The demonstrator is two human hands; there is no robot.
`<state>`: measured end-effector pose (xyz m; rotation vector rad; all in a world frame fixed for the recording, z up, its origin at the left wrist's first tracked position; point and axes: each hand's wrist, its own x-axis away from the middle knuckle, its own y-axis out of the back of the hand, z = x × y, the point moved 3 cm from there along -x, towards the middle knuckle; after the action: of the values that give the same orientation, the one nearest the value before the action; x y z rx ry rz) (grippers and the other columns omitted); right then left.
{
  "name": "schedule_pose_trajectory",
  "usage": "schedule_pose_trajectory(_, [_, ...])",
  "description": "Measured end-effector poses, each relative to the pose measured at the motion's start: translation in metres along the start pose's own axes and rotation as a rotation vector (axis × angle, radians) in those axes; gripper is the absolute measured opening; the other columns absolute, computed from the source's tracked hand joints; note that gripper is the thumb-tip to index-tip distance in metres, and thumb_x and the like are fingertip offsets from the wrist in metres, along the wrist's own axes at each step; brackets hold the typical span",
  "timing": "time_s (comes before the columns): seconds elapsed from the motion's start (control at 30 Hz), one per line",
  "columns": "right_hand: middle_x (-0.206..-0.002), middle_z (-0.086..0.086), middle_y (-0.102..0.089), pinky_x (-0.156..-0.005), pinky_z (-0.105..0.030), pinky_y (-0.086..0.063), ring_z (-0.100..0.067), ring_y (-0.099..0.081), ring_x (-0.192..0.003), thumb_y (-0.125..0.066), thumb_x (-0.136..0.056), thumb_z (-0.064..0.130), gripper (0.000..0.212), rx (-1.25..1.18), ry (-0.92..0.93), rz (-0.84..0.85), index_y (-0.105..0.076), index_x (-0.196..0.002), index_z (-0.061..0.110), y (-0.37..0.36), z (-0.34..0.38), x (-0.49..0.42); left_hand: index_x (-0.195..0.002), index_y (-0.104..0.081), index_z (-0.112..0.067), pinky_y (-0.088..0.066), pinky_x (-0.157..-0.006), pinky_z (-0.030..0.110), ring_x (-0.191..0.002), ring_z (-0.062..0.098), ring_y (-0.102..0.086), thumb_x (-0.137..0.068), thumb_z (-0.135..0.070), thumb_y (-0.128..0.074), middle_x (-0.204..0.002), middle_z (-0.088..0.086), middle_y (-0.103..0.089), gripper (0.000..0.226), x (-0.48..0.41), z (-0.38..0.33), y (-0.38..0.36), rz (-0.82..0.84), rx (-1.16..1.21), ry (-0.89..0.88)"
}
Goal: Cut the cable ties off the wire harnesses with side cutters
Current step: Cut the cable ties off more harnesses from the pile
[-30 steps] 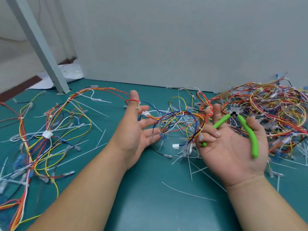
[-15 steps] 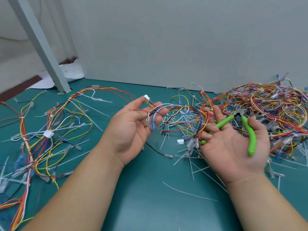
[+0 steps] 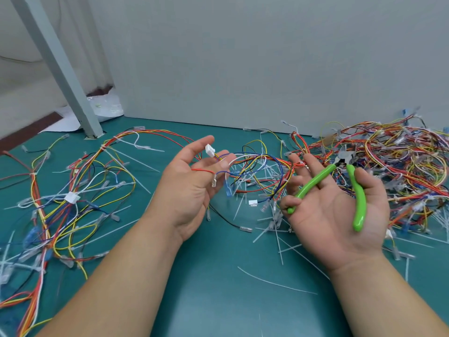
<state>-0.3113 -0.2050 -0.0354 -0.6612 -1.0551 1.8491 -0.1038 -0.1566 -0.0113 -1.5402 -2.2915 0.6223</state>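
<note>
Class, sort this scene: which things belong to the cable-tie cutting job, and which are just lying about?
Job in hand:
- side cutters, gripped in the right hand
- harness draped over the left hand
- harness pile

Lying about:
- cut tie offcuts
- grey post
- crumpled plastic

Entry: person, 2 upper limbs on record, head cam. L hand (image 3: 187, 188): bare, creases showed plainly across palm and at thumb base. R hand (image 3: 332, 215): bare, similar build, deep creases across palm, finer lines at wrist. L forearm (image 3: 116, 276): bare, smooth, ran uncovered to frame edge. R forearm (image 3: 384, 295): ditto, uncovered to frame edge. Sleeves: couldn't tell, out of frame.
</note>
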Motion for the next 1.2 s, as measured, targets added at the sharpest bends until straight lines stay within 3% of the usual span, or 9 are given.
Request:
schedule_pose_trajectory(0.17, [-0.148, -0.005, -0.052, -0.069, -0.035, -0.038, -0.021, -0.061, -0.087, -0.063, -0.077, 0.05, 0.085, -0.015, 0.01, -0.01, -0.045, -0.151, 0.013, 0.0, 0.001, 0.0, -0.128, -0.059, -0.017, -0.06, -0.08, 0.023, -0.107, 0.023, -0.073, -0.093, 0.02, -0.049, -0.122, 0.022, -0.069, 0.051, -0.001, -0.001, 0.003, 0.031, 0.032, 0.005])
schedule_pose_trajectory(0.33, [-0.158, -0.003, -0.045, -0.07, -0.034, -0.035, -0.021, -0.061, -0.092, -0.058, -0.08, 0.052, 0.08, -0.002, 0.005, -0.013, -0.05, -0.149, 0.011, -0.002, 0.0, 0.0, -0.116, -0.064, -0.021, -0.06, -0.083, 0.026, -0.103, 0.024, -0.075, -0.092, 0.016, -0.048, -0.122, 0.016, -0.07, 0.047, -0.002, -0.005, 0.008, -0.026, -0.142, -0.095])
schedule_pose_trajectory(0.43, [-0.156, -0.004, -0.048, -0.068, -0.034, -0.038, -0.023, -0.061, -0.098, -0.056, -0.08, 0.052, 0.079, 0.044, -0.001, -0.005, -0.051, -0.148, 0.012, -0.005, -0.001, 0.001, -0.104, -0.068, -0.029, -0.056, -0.084, 0.03, -0.098, 0.012, -0.074, -0.077, 0.007, -0.052, -0.117, 0.006, -0.07, 0.048, 0.002, -0.008, 0.008, -0.075, -0.499, -0.242])
schedule_pose_trajectory(0.53, [-0.152, -0.004, -0.052, -0.067, -0.034, -0.04, -0.023, -0.057, -0.101, -0.056, -0.078, 0.051, 0.077, 0.098, 0.015, -0.003, -0.055, -0.145, 0.013, -0.007, 0.0, 0.0, -0.097, -0.069, -0.038, -0.049, -0.069, 0.019, -0.077, 0.0, -0.061, -0.069, -0.011, -0.045, -0.101, -0.01, -0.065, 0.046, 0.008, -0.007, 0.005, -0.085, -0.832, -0.372])
schedule_pose_trajectory(0.67, [-0.141, -0.005, -0.056, -0.068, -0.036, -0.038, -0.023, -0.057, -0.098, -0.056, -0.078, 0.049, 0.072, 0.095, 0.016, 0.036, -0.055, -0.141, 0.015, -0.01, 0.0, 0.001, -0.093, -0.068, -0.051, -0.03, -0.098, 0.035, -0.119, 0.004, -0.041, -0.073, -0.034, -0.042, -0.119, -0.027, -0.059, 0.037, 0.013, 0.002, 0.003, -0.087, -1.134, -0.365])
schedule_pose_trajectory(0.73, [-0.14, -0.005, -0.055, -0.069, -0.037, -0.038, -0.024, -0.057, -0.099, -0.054, -0.079, 0.049, 0.069, 0.094, 0.001, 0.067, -0.055, -0.14, 0.015, -0.011, 0.0, 0.002, -0.099, -0.068, -0.052, -0.025, -0.098, 0.034, -0.123, 0.004, -0.039, -0.078, -0.058, -0.044, -0.122, -0.028, -0.058, 0.032, 0.015, 0.004, 0.0, -0.056, -1.232, -0.392])
schedule_pose_trajectory(0.83, [-0.142, -0.006, -0.05, -0.073, -0.038, -0.035, -0.024, -0.055, -0.102, -0.049, -0.082, 0.049, 0.069, 0.092, -0.038, 0.136, -0.049, -0.143, 0.017, -0.014, -0.001, 0.004, -0.124, -0.055, -0.053, -0.031, -0.1, 0.035, -0.117, -0.001, -0.049, -0.072, -0.077, -0.053, -0.118, -0.029, -0.06, 0.058, 0.017, 0.012, -0.005, 0.067, -1.307, -0.393])
schedule_pose_trajectory(1.0, [-0.148, -0.01, -0.04, -0.076, -0.04, -0.032, -0.025, -0.047, -0.105, -0.044, -0.087, 0.047, 0.072, 0.091, -0.09, 0.258, -0.04, -0.15, 0.014, -0.02, -0.004, 0.006, -0.126, -0.06, -0.048, -0.047, -0.096, 0.046, -0.1, 0.006, -0.057, -0.076, -0.057, -0.075, -0.105, -0.019, -0.063, 0.053, 0.013, 0.016, -0.005, 0.077, -1.252, -0.446])
schedule_pose_trajectory(1.2, [-0.145, -0.011, -0.045, -0.073, -0.039, -0.034, -0.025, -0.047, -0.099, -0.051, -0.08, 0.044, 0.079, 0.211, -0.045, 0.246, -0.044, -0.15, 0.01, -0.026, -0.004, 0.005, -0.118, -0.069, -0.039, -0.049, -0.089, 0.027, -0.091, -0.003, -0.053, -0.081, -0.036, -0.083, -0.103, -0.016, -0.061, 0.04, 0.006, 0.017, 0.004, -0.009, -1.203, -0.535])
